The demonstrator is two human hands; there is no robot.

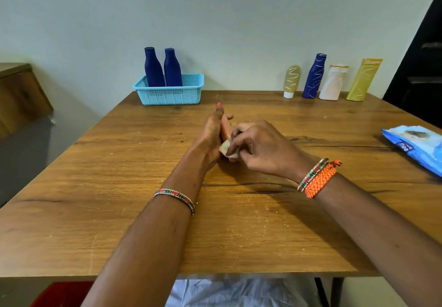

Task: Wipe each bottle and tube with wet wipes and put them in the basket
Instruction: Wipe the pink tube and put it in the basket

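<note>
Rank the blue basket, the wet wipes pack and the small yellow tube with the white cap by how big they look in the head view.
1. blue basket
2. wet wipes pack, cut off by the frame edge and nearer the camera, so its rank against the basket is unsure
3. small yellow tube, clearly smallest

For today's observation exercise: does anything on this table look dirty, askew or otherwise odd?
Yes. The four containers at the back right look marked: pale squiggly streaks cross the small olive tube, the blue bottle and the yellow tube; the white bottle has a stained top. Pale specks dot the table.
</note>
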